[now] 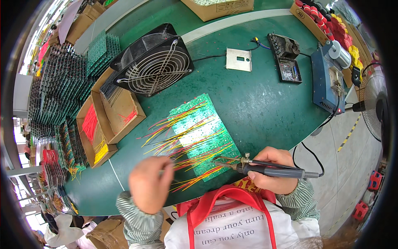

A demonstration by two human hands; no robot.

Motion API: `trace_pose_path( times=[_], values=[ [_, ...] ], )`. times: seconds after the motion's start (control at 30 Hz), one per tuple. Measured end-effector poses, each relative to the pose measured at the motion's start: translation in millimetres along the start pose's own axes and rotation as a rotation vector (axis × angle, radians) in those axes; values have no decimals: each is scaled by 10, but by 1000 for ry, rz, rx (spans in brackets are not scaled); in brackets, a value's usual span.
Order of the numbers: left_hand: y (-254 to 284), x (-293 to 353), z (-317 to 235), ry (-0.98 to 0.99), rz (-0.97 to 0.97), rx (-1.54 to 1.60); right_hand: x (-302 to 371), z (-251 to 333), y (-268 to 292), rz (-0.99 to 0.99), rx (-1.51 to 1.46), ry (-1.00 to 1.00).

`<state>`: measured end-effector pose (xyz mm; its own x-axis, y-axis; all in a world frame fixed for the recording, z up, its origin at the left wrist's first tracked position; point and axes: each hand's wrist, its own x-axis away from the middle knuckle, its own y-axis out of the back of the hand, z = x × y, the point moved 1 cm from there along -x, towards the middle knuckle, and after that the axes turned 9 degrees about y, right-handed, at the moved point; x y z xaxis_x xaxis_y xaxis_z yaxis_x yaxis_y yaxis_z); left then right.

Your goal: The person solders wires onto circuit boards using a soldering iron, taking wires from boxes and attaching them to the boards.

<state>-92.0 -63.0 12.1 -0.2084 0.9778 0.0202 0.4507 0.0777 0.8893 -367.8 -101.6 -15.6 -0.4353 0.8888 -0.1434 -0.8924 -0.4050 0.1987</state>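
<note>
A green circuit board panel lies on the table in front of me. Rows of red, yellow and black wires cross it, their loose ends fanning out past its left edge. In my right hand is a grey-handled soldering iron with a thin metal feed tube, its tip over the near part of the panel. My left hand hovers left of the panel by the wire ends, fingers pinched together. Whatever is between those fingertips is too small and blurred to make out.
A black fan stands behind the wires. Cardboard trays of cut wires sit left, beside stacked circuit boards. Farther right are a white plate, a black holder and a blue solder-feed unit with a spool. The iron's cable hangs at right.
</note>
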Motion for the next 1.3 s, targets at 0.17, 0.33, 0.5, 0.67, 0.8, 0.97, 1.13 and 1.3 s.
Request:
trace_pose_path(
  times=[0.17,0.33,0.5,0.67,0.8,0.97,1.13,1.3],
  values=[
    [-368,-42,-149,-156,231,179,-12,14,27,-23,14,13],
    [-465,-92,-106,-151,250,219,-3,-32,13,-39,-19,-8],
    [-481,-97,-138,-141,261,221,-43,-36,12,-10,-13,-22],
    [-488,-98,-146,-143,267,202,-54,-54,17,11,7,-16],
    [-486,-99,-151,-145,261,193,-57,-29,14,-7,-28,-10],
    [-443,-95,-157,-140,259,188,-58,27,101,-19,17,8],
    [-76,-187,-117,-147,-108,-39,3,32,187,-20,82,10],
    [-291,-145,-327,-211,103,120,18,10,212,-46,88,-1]
  ],
)
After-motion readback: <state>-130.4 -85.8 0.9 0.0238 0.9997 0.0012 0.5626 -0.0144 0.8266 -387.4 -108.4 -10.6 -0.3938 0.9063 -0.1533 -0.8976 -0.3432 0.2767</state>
